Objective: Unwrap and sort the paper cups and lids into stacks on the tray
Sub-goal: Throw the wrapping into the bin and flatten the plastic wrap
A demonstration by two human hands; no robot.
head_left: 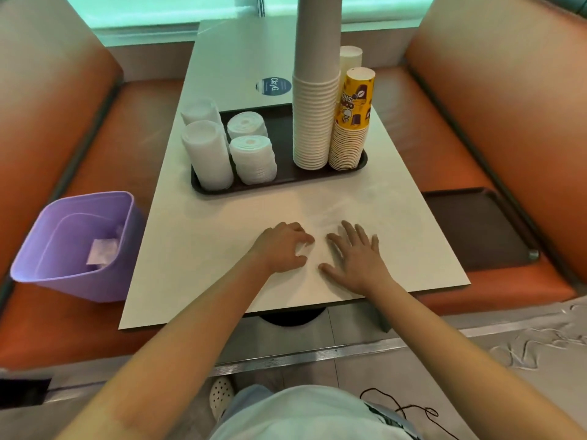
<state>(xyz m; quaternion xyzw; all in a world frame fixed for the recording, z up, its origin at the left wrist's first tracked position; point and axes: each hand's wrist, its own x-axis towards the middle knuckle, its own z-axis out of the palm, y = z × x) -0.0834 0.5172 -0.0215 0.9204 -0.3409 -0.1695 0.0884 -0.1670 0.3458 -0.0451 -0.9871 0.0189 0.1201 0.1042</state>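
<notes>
A dark tray (279,183) on the white table (206,236) holds a tall stack of white paper cups (314,122), a shorter stack of yellow printed cups (349,128) and a white cup stack (351,57) behind it. On the tray's left stand several stacks of white lids (208,155), two tall and two short (253,160). Near the table's front edge my left hand (281,247) has its fingers curled round a faint, crumpled clear wrapper (302,249). My right hand (354,254) lies flat on the table beside it, fingers spread.
A purple bin (73,246) with discarded wrapping inside sits on the orange bench at the left. A second dark tray (476,230) lies on the right bench. A round blue sticker (273,86) marks the table beyond the tray.
</notes>
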